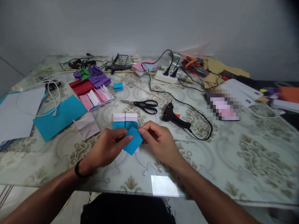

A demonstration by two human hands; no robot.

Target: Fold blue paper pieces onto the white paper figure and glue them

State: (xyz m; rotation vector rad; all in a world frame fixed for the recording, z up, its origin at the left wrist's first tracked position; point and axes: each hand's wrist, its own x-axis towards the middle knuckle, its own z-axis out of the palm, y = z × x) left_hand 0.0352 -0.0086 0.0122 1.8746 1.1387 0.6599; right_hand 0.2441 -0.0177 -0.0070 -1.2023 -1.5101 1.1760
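Note:
A small blue square of paper (132,145) is held up between my two hands, turned so that one corner points down toward me. My left hand (111,144) pinches its left corner, thumb lying on top. On the opposite corner, the thumb and fingers of my right hand (157,140) are closed. Just behind the square, a folded blue and white paper piece (125,119) lies on the table, partly covered by the square and my left fingers. Black-handled scissors (146,105) lie beyond my hands, and a black glue gun (175,117) rests to the right.
Left stand a blue sheet (60,117), a creased white paper (87,127) and white sheets (21,113) under a white cable. Folded pink (99,98), red and purple papers lie behind. A power strip (166,77) with black cords sits at the back. The table's front edge (130,190) is near me.

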